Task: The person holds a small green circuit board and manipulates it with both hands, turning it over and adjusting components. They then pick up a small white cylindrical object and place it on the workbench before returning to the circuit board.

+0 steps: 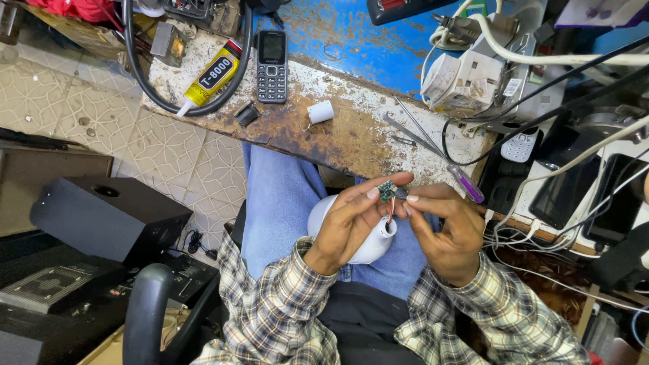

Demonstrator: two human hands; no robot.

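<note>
My left hand (351,220) and my right hand (443,226) meet over my lap, below the bench edge. Between the fingertips of both sits a small green circuit board (387,190) with thin red and dark wires trailing down. The wires run into a white bulb housing (368,247) that rests on my lap under my left hand. My left thumb and fingers pinch the board from the left. My right thumb and forefinger touch it from the right.
A rusty blue bench top (338,128) carries a dark keypad phone (272,65), a yellow glue tube (209,76), a small white cap (320,111), tweezers (409,132) and a purple-handled screwdriver (466,186). White plugs and cables (473,74) lie right. A black speaker box (108,216) stands on the floor left.
</note>
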